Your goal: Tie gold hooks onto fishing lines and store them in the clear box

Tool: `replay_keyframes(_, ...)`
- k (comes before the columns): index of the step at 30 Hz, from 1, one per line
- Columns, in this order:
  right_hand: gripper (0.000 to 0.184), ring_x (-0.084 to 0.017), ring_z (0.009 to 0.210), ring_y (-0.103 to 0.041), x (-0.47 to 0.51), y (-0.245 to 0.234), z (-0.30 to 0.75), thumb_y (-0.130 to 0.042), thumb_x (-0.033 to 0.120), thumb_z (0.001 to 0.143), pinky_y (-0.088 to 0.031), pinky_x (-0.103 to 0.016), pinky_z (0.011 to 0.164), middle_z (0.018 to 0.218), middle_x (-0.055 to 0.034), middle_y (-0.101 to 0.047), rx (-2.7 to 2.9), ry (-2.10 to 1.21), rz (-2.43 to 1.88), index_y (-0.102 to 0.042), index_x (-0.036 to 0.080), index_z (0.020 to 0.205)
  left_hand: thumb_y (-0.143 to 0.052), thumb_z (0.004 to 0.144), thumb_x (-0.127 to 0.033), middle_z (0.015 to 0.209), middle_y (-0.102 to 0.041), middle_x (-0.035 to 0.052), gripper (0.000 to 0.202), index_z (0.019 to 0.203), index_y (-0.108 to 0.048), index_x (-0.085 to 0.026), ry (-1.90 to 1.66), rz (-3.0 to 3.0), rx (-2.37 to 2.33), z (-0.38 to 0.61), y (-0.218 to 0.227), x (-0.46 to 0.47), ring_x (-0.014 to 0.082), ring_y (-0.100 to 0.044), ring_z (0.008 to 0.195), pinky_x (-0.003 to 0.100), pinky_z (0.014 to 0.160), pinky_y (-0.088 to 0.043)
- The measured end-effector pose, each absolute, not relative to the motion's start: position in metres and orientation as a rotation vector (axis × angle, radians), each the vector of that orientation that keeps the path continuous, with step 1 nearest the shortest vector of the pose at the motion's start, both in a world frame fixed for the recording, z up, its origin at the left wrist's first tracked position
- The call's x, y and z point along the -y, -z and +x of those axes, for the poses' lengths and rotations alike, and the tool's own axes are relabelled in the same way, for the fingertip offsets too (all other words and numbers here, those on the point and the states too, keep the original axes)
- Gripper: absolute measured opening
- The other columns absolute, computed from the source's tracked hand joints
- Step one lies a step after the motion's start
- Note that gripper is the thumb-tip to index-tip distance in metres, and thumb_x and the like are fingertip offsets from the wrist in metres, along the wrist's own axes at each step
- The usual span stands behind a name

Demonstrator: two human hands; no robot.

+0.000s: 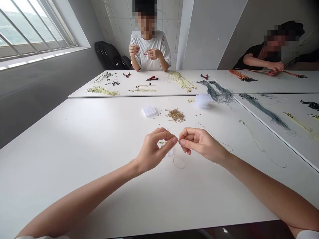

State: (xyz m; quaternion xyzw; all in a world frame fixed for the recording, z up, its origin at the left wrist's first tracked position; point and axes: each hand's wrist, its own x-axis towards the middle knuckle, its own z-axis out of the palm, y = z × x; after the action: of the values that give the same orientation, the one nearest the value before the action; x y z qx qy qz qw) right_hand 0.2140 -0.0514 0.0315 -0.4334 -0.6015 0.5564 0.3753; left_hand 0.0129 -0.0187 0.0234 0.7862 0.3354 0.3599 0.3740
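My left hand point(154, 147) and my right hand point(199, 143) meet fingertip to fingertip above the white table point(74, 149). Both are pinched closed on something very small that I cannot make out. A thin clear thread loop point(178, 162) lies on the table just below the fingertips, and it seems to run up toward them. A pile of small gold metal pins point(175, 115) lies a little farther back, with loose dark bits scattered around it. A small clear plastic box point(149, 111) sits to the left of the pile.
A translucent white container point(203, 100) stands behind the pins. Grey, yellow and orange thread bundles point(219, 91) and red pliers point(152, 78) lie on the far tables. One person sits opposite, hands raised; another leans on the table at the far right.
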Motion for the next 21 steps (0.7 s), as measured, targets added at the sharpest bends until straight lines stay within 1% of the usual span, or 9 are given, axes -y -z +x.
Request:
replay_keyframes(4,0.014,-0.011,0.061,-0.052,0.049,-0.031,0.214,-0.066,0.032,0.087,-0.046,-0.027,0.06,0.068,0.001,-0.057,1.578,-1.383,-1.138,-0.064,0.018,0.087,-0.057,0.092,-0.034,0.083,-0.065,0.0032,0.022,0.081,-0.069,-0.019,-0.891,2.09,-0.796,0.01,-0.024,0.009,0.0141,-0.059,0.08,0.029,0.076,-0.047)
replay_keyframes(6,0.011,-0.011,0.061,-0.052,0.047,-0.035,0.217,-0.066,0.029,0.086,-0.046,-0.026,0.059,0.069,0.0012,-0.057,1.6,-1.303,-1.129,-0.065,0.018,0.084,-0.054,0.094,-0.036,0.088,-0.067,0.0048,0.026,0.083,-0.069,-0.018,-0.864,2.106,-0.777,0.012,-0.025,-0.008,0.0144,-0.061,0.082,0.027,0.075,-0.048)
replay_keyframes(8,0.01,-0.01,0.062,-0.052,0.047,-0.041,0.22,-0.066,0.027,0.086,-0.047,-0.025,0.059,0.071,0.0008,-0.058,1.598,-1.205,-1.12,-0.065,0.018,0.081,-0.05,0.095,-0.037,0.094,-0.068,0.006,0.028,0.093,-0.07,-0.017,-0.85,2.22,-0.853,0.018,-0.024,-0.035,0.0151,-0.062,0.085,0.027,0.077,-0.048)
replay_keyframes(10,0.011,-0.011,0.064,-0.052,0.047,-0.046,0.224,-0.067,0.028,0.085,-0.047,-0.025,0.06,0.075,0.0001,-0.059,1.58,-1.132,-1.11,-0.065,0.018,0.079,-0.049,0.095,-0.033,0.095,-0.069,0.0056,0.026,0.1,-0.071,-0.019,-0.697,2.512,-1.0,0.028,-0.02,-0.066,0.0157,-0.062,0.084,0.027,0.075,-0.047)
replay_keyframes(12,0.013,-0.011,0.065,-0.052,0.048,-0.051,0.227,-0.068,0.029,0.085,-0.047,-0.025,0.06,0.076,-0.0006,-0.06,1.565,-1.088,-1.106,-0.065,0.018,0.079,-0.054,0.09,-0.026,0.087,-0.07,0.0064,0.022,0.085,-0.073,-0.018,-0.595,2.584,-1.054,0.04,-0.013,-0.094,0.0186,-0.062,0.081,0.03,0.074,-0.045)
replay_keyframes(14,0.013,-0.011,0.065,-0.052,0.048,-0.053,0.23,-0.068,0.03,0.085,-0.047,-0.026,0.06,0.076,-0.0009,-0.059,1.554,-1.063,-1.106,-0.066,0.018,0.079,-0.056,0.085,-0.021,0.077,-0.068,0.0078,0.02,0.073,-0.072,-0.016,-0.516,2.624,-1.102,0.052,-0.005,-0.114,0.0215,-0.062,0.079,0.032,0.073,-0.043)
replay_keyframes(17,0.014,-0.012,0.064,-0.052,0.047,-0.055,0.234,-0.069,0.031,0.084,-0.047,-0.026,0.06,0.076,-0.0011,-0.059,1.545,-1.038,-1.112,-0.066,0.018,0.078,-0.056,0.08,-0.015,0.072,-0.065,0.0103,0.018,0.067,-0.069,-0.014,-0.422,2.674,-1.161,0.065,0.005,-0.128,0.0255,-0.062,0.08,0.036,0.075,-0.042)
replay_keyframes(21,0.013,-0.011,0.064,-0.052,0.042,-0.054,0.239,-0.069,0.03,0.084,-0.047,-0.026,0.06,0.076,-0.0011,-0.06,1.547,-1.018,-1.112,-0.067,0.018,0.079,-0.054,0.079,-0.011,0.078,-0.064,0.0134,0.017,0.065,-0.064,-0.013,-0.348,2.719,-1.172,0.07,0.01,-0.128,0.0297,-0.059,0.092,0.043,0.085,-0.038)
